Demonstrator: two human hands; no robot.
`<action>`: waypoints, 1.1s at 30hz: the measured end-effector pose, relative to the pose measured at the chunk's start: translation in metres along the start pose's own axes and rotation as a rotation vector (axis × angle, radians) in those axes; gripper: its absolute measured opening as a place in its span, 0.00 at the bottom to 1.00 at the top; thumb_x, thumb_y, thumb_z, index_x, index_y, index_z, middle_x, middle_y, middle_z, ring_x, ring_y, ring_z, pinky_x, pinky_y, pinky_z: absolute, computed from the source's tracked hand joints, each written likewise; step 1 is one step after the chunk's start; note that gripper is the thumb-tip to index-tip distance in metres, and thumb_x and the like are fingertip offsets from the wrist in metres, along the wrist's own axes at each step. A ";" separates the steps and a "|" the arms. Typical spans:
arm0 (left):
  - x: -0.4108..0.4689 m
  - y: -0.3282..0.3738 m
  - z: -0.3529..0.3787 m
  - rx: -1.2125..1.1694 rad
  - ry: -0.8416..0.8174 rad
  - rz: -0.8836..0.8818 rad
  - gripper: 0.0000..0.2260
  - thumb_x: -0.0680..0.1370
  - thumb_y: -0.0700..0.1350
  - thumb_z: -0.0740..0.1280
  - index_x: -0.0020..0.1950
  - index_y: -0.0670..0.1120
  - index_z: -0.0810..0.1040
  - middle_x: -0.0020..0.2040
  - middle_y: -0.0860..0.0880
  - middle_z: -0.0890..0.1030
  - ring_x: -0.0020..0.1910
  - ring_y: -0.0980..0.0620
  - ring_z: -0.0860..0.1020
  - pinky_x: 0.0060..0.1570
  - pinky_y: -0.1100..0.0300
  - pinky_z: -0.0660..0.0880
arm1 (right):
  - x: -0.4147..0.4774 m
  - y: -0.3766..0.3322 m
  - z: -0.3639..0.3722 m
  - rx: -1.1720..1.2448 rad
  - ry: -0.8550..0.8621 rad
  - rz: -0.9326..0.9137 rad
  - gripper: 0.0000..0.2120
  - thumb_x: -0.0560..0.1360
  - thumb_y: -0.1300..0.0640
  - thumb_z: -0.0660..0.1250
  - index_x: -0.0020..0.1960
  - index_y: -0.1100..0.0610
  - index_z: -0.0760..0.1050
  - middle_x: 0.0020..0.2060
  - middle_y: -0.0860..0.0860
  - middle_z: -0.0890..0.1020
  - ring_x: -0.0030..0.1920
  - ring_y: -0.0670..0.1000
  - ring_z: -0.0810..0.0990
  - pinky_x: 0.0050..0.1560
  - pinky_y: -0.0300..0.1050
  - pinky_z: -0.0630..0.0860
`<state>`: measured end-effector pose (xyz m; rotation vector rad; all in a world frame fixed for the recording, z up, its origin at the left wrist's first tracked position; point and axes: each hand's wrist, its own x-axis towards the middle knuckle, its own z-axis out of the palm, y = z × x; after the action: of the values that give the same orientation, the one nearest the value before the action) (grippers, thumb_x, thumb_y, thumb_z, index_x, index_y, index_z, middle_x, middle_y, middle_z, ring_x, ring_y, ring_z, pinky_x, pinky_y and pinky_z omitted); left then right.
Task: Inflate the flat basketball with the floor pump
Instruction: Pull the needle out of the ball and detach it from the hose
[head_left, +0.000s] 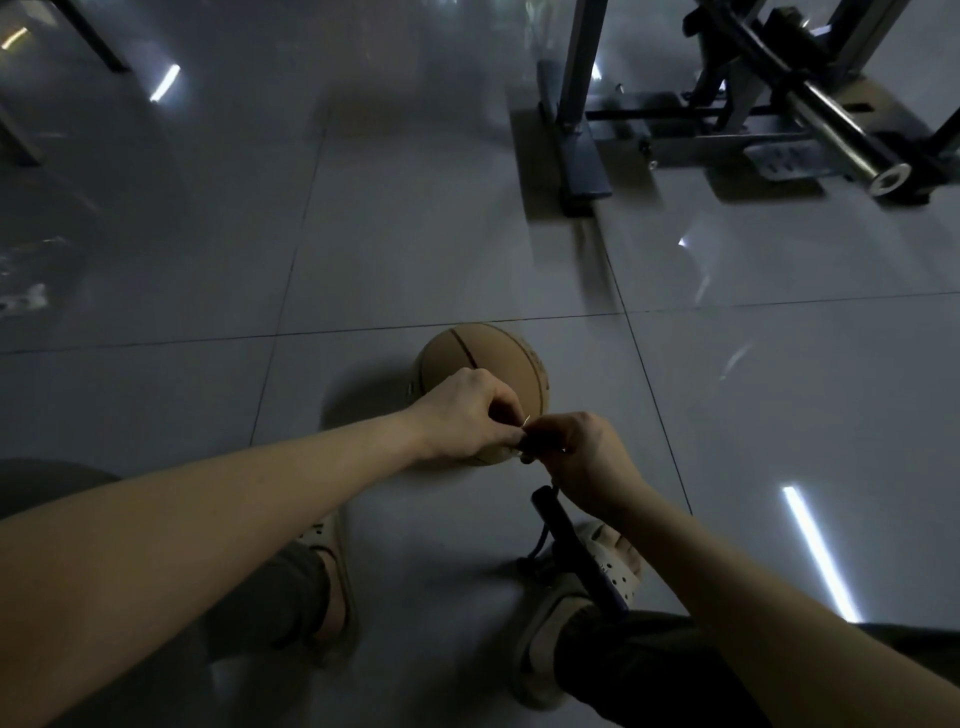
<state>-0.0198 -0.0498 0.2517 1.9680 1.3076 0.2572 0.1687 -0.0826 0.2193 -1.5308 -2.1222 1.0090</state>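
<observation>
Both forearms reach forward over the knees, hands together just above the basketball (483, 358). Left hand (467, 413) pinches a thin bright needle (526, 422); right hand (582, 457) grips the dark hose end (535, 442) touching it. Resting on the tile floor (415, 234), the ball sits just ahead of the clogs (608, 561). A black floor pump (576, 551) stands by the right foot. Open tiles spread left and ahead; a gym machine frame (576, 156) bounds the far right.

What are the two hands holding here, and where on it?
The left hand pinches what looks like a thin silvery needle; the right hand grips the dark hose end of the black floor pump, above the tan basketball.
</observation>
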 end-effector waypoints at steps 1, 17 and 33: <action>0.000 0.001 0.003 -0.021 -0.012 -0.012 0.05 0.76 0.46 0.74 0.50 0.47 0.86 0.43 0.55 0.84 0.43 0.62 0.80 0.46 0.65 0.76 | 0.000 0.001 -0.001 0.006 0.005 0.008 0.07 0.78 0.58 0.67 0.48 0.50 0.83 0.37 0.46 0.85 0.33 0.47 0.81 0.36 0.48 0.81; -0.008 0.013 0.020 0.048 0.074 -0.189 0.04 0.81 0.45 0.65 0.50 0.47 0.78 0.45 0.50 0.81 0.44 0.51 0.80 0.48 0.52 0.78 | -0.069 -0.006 0.006 -0.178 -0.605 0.606 0.32 0.69 0.46 0.77 0.66 0.55 0.67 0.61 0.54 0.75 0.59 0.54 0.76 0.60 0.51 0.77; -0.092 0.084 -0.071 -0.196 0.019 0.186 0.04 0.82 0.39 0.64 0.54 0.41 0.77 0.47 0.42 0.81 0.42 0.57 0.82 0.46 0.59 0.81 | -0.083 -0.071 -0.069 -0.147 0.021 0.440 0.12 0.78 0.53 0.66 0.56 0.57 0.67 0.46 0.58 0.79 0.41 0.57 0.80 0.43 0.54 0.81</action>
<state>-0.0406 -0.1127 0.3790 1.9238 1.0682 0.4767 0.1934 -0.1472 0.3284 -2.1330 -1.9220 0.9773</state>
